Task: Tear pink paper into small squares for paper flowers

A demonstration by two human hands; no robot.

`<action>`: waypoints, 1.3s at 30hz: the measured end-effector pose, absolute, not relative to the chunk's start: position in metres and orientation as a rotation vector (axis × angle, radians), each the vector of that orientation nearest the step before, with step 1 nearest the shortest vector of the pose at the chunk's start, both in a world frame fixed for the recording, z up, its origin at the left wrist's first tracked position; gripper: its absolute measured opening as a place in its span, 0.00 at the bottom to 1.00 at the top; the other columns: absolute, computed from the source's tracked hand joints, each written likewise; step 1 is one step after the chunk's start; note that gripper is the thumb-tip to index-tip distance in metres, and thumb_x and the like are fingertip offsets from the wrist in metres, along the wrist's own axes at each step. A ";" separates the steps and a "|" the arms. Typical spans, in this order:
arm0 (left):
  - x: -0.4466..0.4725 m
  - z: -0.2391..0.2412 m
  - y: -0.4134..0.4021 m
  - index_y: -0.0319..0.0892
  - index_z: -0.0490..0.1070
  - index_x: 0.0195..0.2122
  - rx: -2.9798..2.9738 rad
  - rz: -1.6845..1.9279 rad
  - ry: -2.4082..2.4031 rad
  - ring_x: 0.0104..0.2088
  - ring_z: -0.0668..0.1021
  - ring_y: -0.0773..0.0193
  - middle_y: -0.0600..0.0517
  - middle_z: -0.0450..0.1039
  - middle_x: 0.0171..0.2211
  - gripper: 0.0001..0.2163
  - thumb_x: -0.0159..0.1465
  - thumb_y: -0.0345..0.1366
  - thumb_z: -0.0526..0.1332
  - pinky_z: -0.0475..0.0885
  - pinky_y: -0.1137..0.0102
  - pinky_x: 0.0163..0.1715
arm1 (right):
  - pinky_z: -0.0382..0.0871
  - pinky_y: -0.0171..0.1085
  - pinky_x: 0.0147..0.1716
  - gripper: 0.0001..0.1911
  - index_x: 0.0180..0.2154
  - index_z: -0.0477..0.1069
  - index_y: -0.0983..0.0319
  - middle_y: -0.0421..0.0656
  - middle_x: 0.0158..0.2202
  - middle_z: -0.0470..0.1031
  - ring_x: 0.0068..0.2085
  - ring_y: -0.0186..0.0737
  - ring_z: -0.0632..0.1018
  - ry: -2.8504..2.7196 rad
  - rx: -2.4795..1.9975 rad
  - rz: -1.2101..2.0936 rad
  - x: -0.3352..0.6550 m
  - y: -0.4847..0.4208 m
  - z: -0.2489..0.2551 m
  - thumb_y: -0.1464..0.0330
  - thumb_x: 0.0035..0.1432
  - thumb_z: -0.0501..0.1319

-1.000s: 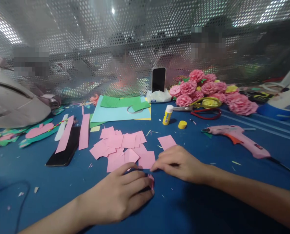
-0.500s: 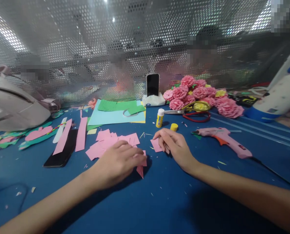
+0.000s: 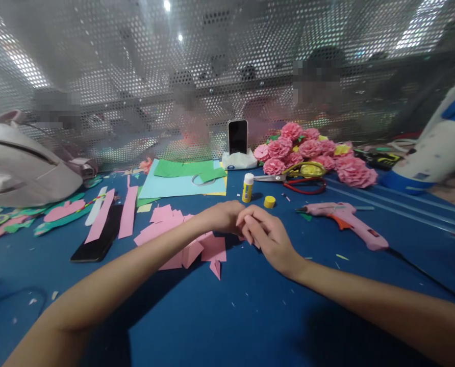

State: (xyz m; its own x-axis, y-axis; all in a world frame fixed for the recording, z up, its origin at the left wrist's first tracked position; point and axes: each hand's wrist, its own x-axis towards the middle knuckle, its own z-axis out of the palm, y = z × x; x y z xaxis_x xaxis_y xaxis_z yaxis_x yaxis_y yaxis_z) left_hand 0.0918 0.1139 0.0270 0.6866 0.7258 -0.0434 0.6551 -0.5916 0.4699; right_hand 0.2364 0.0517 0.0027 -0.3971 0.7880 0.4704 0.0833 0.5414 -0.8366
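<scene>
My right hand [image 3: 271, 239] is closed in a pinch at mid-table, its fingers curled inward. A small bit of a pink paper square [image 3: 242, 237] shows beneath the fingertips; most of it is covered. My left hand [image 3: 224, 216] reaches in from the left and meets the right hand at that paper, its own fingertips hidden. Under and beside the left forearm lies a spread of pink paper squares [image 3: 213, 248], with a small folded pink piece [image 3: 216, 268] at its near edge. An uncapped glue stick [image 3: 248, 188] stands upright just beyond the hands, its yellow cap [image 3: 269, 202] beside it.
To the right lie a pink glue gun [image 3: 350, 216], scissors [image 3: 306, 184] and pink paper flowers [image 3: 288, 148]. A phone [image 3: 237, 136] stands at the back near blue and green paper [image 3: 170, 188]. Leftward are pink strips [image 3: 128, 211], a dark phone [image 3: 97, 244] and a bag [image 3: 24, 163].
My left hand has left the pile of pink squares and moved right and away from me to meet my right hand. The right hand has stayed nearly in place.
</scene>
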 end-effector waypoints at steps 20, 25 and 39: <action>0.000 0.037 0.033 0.41 0.63 0.30 1.759 0.919 1.105 0.27 0.78 0.64 0.53 0.74 0.22 0.08 0.67 0.35 0.53 0.72 0.68 0.32 | 0.64 0.36 0.42 0.05 0.37 0.71 0.61 0.41 0.38 0.76 0.41 0.37 0.72 -2.651 -0.431 0.620 0.225 0.034 0.010 0.71 0.65 0.56; -0.009 0.015 0.018 0.41 0.63 0.31 1.588 1.273 1.071 0.23 0.74 0.67 0.55 0.72 0.21 0.10 0.69 0.38 0.52 0.69 0.71 0.28 | 0.64 0.35 0.43 0.05 0.36 0.71 0.61 0.40 0.36 0.75 0.41 0.36 0.72 -2.391 -0.633 0.723 0.228 0.050 0.009 0.75 0.62 0.58; 0.008 0.002 -0.009 0.40 0.71 0.22 1.832 1.029 1.218 0.25 0.72 0.67 0.52 0.71 0.22 0.19 0.69 0.39 0.52 0.65 0.72 0.28 | 0.63 0.43 0.44 0.07 0.38 0.67 0.61 0.45 0.40 0.69 0.42 0.43 0.67 -2.370 -0.610 0.623 0.226 0.049 0.011 0.63 0.63 0.57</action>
